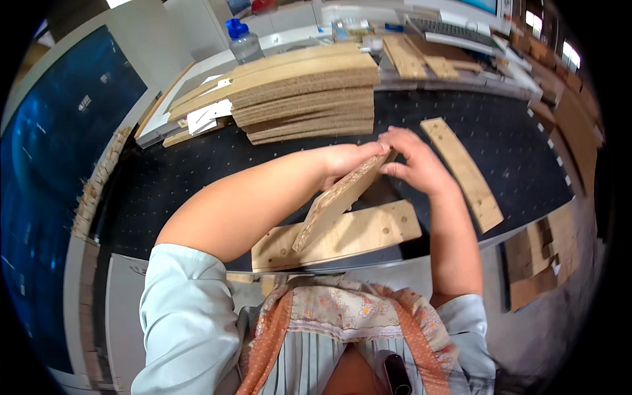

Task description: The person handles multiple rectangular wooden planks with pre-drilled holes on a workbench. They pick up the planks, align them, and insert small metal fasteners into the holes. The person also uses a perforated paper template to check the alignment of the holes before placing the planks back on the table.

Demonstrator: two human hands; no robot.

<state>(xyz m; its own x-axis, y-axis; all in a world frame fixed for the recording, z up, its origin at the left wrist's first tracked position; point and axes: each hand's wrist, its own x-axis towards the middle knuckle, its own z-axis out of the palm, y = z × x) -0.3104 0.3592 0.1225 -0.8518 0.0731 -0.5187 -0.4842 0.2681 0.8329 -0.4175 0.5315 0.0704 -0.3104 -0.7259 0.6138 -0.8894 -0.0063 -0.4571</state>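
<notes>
A wooden board with a rough chipboard edge (pixel 336 199) is tilted up on its side in front of me. At its far end, my left hand (pixel 350 159) is closed on it, the fingers partly hidden behind the board. My right hand (pixel 416 159) grips the same end from the other side, thumb and fingers around the corner. Beneath the board's near end lies a flat wooden board with drilled holes (pixel 378 227), along the front edge of the table. Another drilled board (pixel 464 174) rests to the right of my right forearm.
A tall stack of boards (pixel 309 108) stands at the back of the black dotted table (pixel 217 161). Behind it are a blue-capped bottle (pixel 245 45), loose wood pieces (pixel 411 59) and a keyboard (pixel 454 31). Cardboard (pixel 543 257) lies low on the right.
</notes>
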